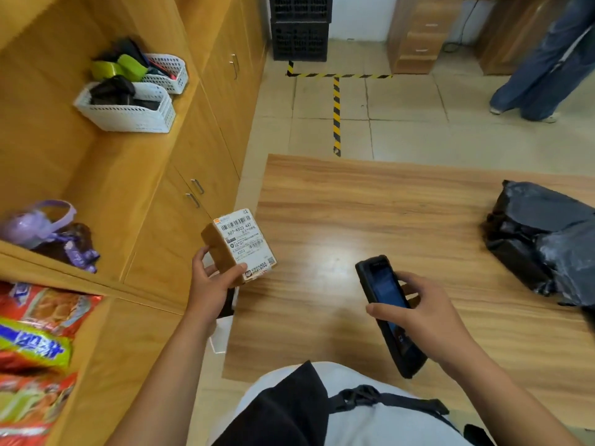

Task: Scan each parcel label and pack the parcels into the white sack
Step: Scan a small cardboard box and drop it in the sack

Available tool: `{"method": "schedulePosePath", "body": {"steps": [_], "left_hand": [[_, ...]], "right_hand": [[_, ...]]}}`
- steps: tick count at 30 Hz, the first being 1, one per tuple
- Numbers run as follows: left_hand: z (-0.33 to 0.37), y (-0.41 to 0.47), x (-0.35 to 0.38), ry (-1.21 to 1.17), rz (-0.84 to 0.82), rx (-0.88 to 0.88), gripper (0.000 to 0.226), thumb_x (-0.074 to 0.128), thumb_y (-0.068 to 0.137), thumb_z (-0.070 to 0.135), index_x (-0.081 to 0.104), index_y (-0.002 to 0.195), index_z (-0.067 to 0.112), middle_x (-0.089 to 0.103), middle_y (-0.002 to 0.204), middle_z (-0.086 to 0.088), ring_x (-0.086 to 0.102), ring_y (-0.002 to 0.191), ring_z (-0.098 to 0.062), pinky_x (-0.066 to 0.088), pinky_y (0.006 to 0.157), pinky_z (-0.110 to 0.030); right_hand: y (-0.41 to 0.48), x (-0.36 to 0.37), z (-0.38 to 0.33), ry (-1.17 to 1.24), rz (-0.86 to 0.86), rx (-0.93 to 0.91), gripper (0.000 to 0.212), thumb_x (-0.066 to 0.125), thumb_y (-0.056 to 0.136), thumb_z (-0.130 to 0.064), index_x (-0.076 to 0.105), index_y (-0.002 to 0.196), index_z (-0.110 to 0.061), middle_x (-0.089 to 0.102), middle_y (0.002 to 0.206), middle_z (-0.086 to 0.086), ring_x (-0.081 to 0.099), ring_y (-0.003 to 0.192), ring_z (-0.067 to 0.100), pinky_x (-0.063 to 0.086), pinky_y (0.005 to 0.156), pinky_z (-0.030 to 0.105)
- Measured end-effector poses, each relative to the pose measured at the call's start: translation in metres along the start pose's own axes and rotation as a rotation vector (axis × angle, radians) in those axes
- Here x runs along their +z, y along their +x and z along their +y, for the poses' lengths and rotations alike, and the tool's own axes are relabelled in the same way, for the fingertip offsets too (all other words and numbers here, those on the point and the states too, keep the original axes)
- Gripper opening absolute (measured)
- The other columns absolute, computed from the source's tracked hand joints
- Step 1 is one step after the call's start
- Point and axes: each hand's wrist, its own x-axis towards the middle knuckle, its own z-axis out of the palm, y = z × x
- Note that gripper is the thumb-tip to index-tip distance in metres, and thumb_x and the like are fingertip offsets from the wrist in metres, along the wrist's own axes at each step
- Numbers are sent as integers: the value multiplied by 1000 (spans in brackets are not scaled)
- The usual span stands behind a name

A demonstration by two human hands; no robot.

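My left hand [211,286] grips a small brown cardboard parcel [238,244] by its lower end, label side up, just off the table's left edge. Its white label with barcodes faces the camera. My right hand [421,312] holds a black handheld scanner [388,312] above the wooden table [370,204], with its screen up and its top end aimed toward the parcel. A gap of bare table separates scanner and parcel. Black plastic-wrapped parcels [544,246] lie at the table's right edge. A white item [222,333], mostly hidden under my left forearm, shows on the floor; I cannot tell what it is.
Wooden cabinets and shelves [180,175] run along the left, holding white baskets [128,107], a purple bottle [35,223] and red snack bags [35,342]. Black crates [301,27] stand at the back. Another person's legs [541,69] stand at the far right on the tiled floor.
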Motion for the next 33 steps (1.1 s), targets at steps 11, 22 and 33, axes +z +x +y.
{"method": "schedulePosePath", "body": {"steps": [11, 22, 33], "left_hand": [[-29, 66, -89, 139, -49, -207, 74, 76, 85, 18, 32, 144, 27, 69, 103, 3, 65, 90, -9, 45, 69, -24], [-21, 117, -74, 118, -96, -275, 65, 72, 85, 43, 42, 142, 28, 57, 132, -4, 58, 111, -23, 49, 82, -34], [-38, 66, -62, 58, -121, -263, 19, 62, 95, 17, 64, 114, 21, 68, 107, -6, 66, 101, -20, 56, 84, -32]], "right_hand": [[2, 81, -15, 99, 40, 75, 83, 90, 61, -38, 56, 135, -27, 65, 112, -1, 69, 81, 14, 52, 53, 25], [-4, 90, -21, 146, 131, 131, 72, 88, 69, -27, 57, 135, -23, 68, 104, 2, 69, 76, 15, 48, 47, 22], [-9, 85, -21, 146, 97, 127, 67, 85, 73, -26, 57, 135, -23, 66, 109, 2, 66, 80, 17, 47, 46, 21]]}}
